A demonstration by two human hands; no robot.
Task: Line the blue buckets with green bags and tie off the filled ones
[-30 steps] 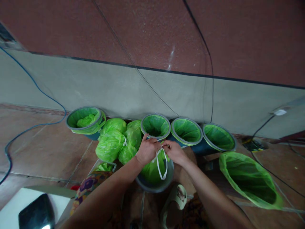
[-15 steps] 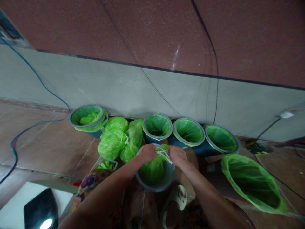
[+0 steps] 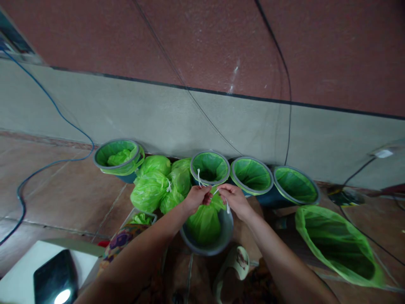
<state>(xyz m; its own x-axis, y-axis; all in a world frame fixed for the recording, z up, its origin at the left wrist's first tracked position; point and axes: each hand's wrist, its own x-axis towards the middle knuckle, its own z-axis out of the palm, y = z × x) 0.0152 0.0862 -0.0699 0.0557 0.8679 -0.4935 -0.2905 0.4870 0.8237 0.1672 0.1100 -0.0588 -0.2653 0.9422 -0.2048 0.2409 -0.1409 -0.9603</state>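
Pinching white string [image 3: 228,207]: left hand [image 3: 196,199], right hand [image 3: 234,200]; bag [image 3: 204,225] bright green, creased, inside grey tub [image 3: 226,231].

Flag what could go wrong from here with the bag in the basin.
The white string, pinched by the left hand and right hand, could slip free. A hard pull might tear the thin-looking green bag. A tug could also shift the gray basin, since neither hand steadies it.

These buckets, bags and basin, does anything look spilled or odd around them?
I see no spill near the round grey plastic basin. One oddity: the large green plastic liner at right gapes with no visible grey rim, unlike the green-lined blue buckets along the red-and-grey wall.
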